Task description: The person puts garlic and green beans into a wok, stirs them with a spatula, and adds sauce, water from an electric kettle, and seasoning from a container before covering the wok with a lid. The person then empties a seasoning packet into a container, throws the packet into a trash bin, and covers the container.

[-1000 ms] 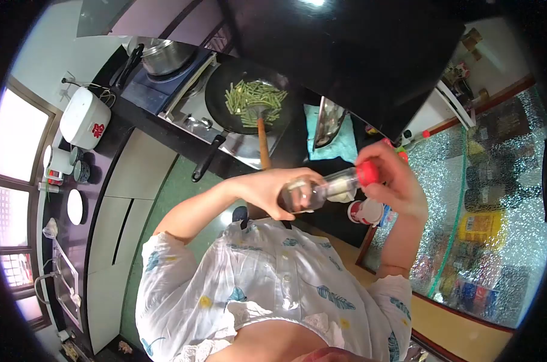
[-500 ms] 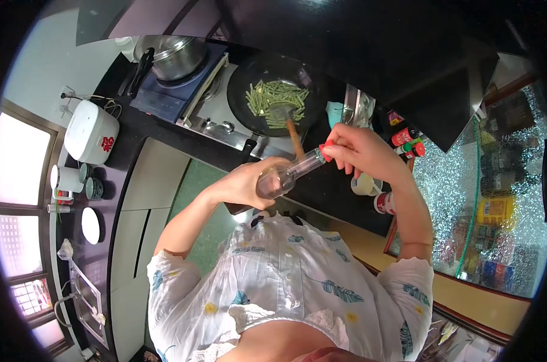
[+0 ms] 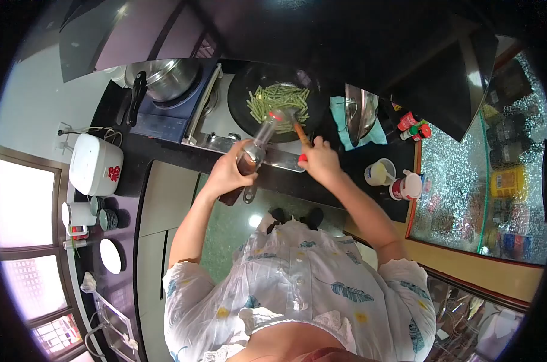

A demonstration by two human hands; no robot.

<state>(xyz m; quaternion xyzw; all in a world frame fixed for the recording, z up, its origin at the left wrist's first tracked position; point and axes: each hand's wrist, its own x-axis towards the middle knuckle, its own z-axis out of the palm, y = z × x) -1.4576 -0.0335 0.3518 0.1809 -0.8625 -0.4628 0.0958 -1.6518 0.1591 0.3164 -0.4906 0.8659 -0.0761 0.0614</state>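
Note:
My left hand [image 3: 228, 172] is closed around a clear glass bottle [image 3: 264, 133] with dark liquid in its lower part. The bottle tilts away from me, its red-rimmed mouth over the near side of a black wok [image 3: 237, 99]. Cut green beans [image 3: 279, 99] lie in the wok. My right hand [image 3: 323, 161] is closed at the end of the wooden handle of a spatula [image 3: 300, 133], whose head rests among the beans. A small red cap [image 3: 302, 158] shows at the fingers of that same hand.
A steel pot [image 3: 171, 81] sits on an induction cooker [image 3: 165, 123] at left. Right of the wok, a metal lid [image 3: 361, 114] lies on a teal cloth [image 3: 340, 127]. Red-capped jars [image 3: 406, 122] and white tubs [image 3: 379, 173] stand further right. A range hood [image 3: 273, 36] overhangs the stove.
The red cap has come off the bottle and is at my right hand. The bottle has tipped forward over the wok, and my right hand has moved down-left onto the spatula handle.

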